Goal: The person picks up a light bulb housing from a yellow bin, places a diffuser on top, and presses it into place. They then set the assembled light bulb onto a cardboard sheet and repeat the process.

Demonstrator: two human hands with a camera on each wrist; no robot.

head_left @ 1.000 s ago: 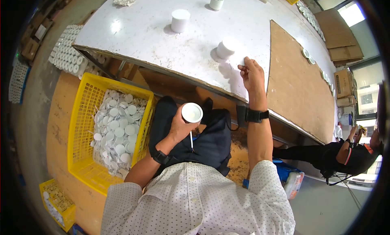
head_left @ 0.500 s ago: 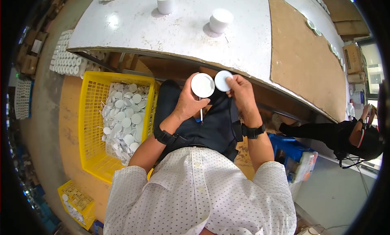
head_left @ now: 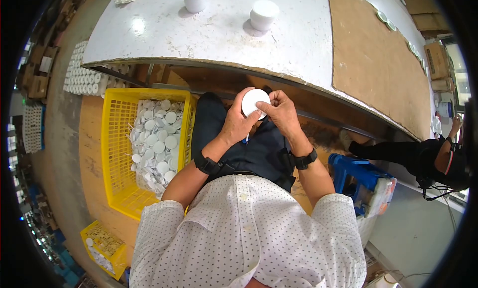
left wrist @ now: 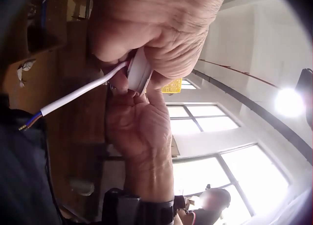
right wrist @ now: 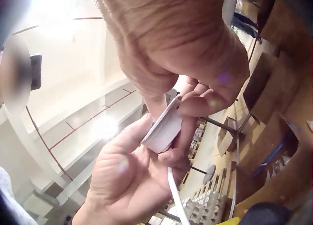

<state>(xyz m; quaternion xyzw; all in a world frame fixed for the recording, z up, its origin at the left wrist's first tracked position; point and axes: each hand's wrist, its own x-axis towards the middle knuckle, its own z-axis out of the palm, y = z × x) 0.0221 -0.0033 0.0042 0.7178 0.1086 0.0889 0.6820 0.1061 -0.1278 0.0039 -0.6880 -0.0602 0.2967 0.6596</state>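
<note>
At lap height my left hand (head_left: 235, 119) grips a round white housing (left wrist: 140, 71) by its side. A white cable (left wrist: 80, 92) comes out of the housing and ends in bare blue and brown wires. A flat white disc (head_left: 254, 102) lies over the housing's face, so its inside is hidden. My right hand (head_left: 286, 114) pinches the disc's edge, thumb on top and fingers below. From the right wrist view, the disc's rim sits against the white housing (right wrist: 164, 132), with both hands' fingers around it.
A yellow crate (head_left: 114, 183) of white discs stands left of my legs. Stacks of white discs (head_left: 264, 15) sit on the white table (head_left: 209, 44). A cardboard sheet (head_left: 373, 69) covers the table's right part. Another person (head_left: 438, 163) is at the far right.
My right hand came down from the table with a white disc and brought it over the housing. My left hand rose slightly, keeping its grip on the housing.
</note>
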